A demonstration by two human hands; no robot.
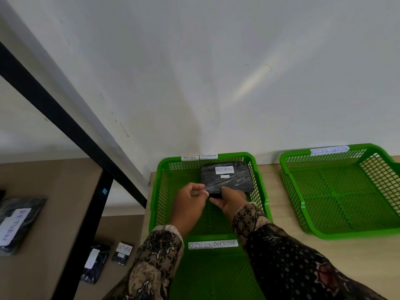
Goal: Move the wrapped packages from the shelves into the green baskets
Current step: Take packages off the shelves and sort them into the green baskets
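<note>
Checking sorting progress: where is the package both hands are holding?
In the head view the wrapped package sits at the far end of the middle green basket, gripped at its near edge.

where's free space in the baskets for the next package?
Right basket is bare throughout. Middle basket: the far end holds the wrapped package, with both hands on it; left strip and near half free.
</note>
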